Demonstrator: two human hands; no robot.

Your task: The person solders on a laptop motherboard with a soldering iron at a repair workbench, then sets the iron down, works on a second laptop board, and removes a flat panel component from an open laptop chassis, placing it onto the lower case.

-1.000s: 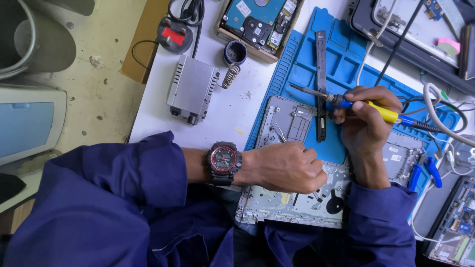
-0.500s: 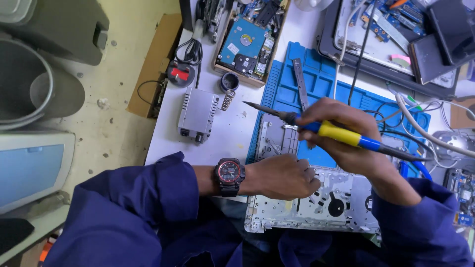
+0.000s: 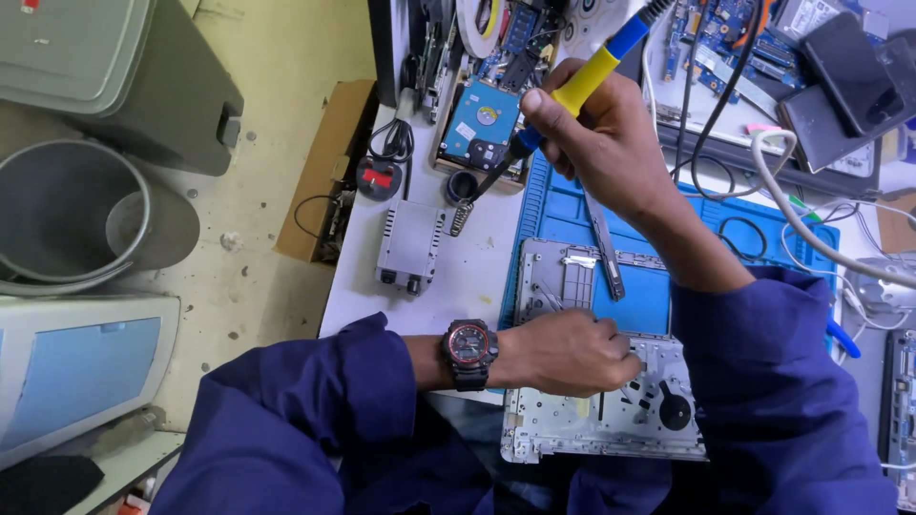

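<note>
My right hand (image 3: 601, 133) grips a soldering iron (image 3: 572, 86) with a yellow and blue handle, raised over the far side of the bench; its dark tip points down toward a small round black tin (image 3: 461, 186). My left hand (image 3: 568, 353), with a dark wristwatch above it, rests closed on a silver metal chassis plate (image 3: 592, 420) at the near edge of the blue work mat (image 3: 649, 286). Whether the left fingers pinch something small is hidden. A metal tweezer (image 3: 604, 243) lies on the mat.
A silver box-shaped unit (image 3: 408, 243), a hard drive (image 3: 482, 124) in a tray, a black and red plug (image 3: 379, 176), circuit boards and cables (image 3: 754, 57) crowd the white bench. A grey bin (image 3: 76, 215) and a pale monitor (image 3: 76, 372) stand on the floor at left.
My right hand has lifted the soldering iron from above the chassis and carried it away to the far left, toward the round tin. My left hand stays on the plate.
</note>
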